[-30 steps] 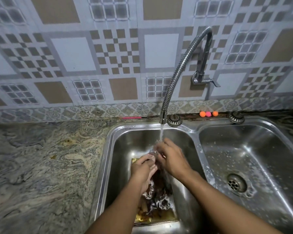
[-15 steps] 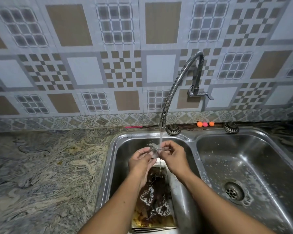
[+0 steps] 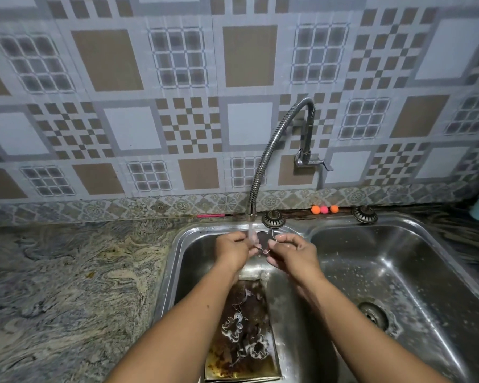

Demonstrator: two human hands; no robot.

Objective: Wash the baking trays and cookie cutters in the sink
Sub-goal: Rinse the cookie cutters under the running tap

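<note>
A cookie cutter (image 3: 264, 241), a thin metal outline whose exact shape cannot be made out, is held up over the back of the left basin (image 3: 194, 261), just beside the water stream (image 3: 250, 230) that falls from the flexible faucet spout (image 3: 271, 150). Its right edge is pinched between thumb and forefinger of the right hand (image 3: 293, 254). Its left edge is met by the curled fingers of the left hand (image 3: 233, 251), which appear to grasp it as well, with the water running over them. The cutter seems to be held by its edges so that its open middle and inner walls are left free for rinsing.

Below the forearms, a baking tray (image 3: 241, 379) is lain along the floor of the same basin, heavily browned with baked-on residue. A gingerbread-man cutter (image 3: 233, 326) and a flower-shaped cutter (image 3: 257, 349), both rimmed with suds, are left resting on it, probably so that they soak and stay together until picked up. The right basin (image 3: 398, 272) is spattered with foam around its drain (image 3: 372, 313).

The step is judged to be the rinsing of a single cutter; the tray and the other cutters are not yet done.
</note>
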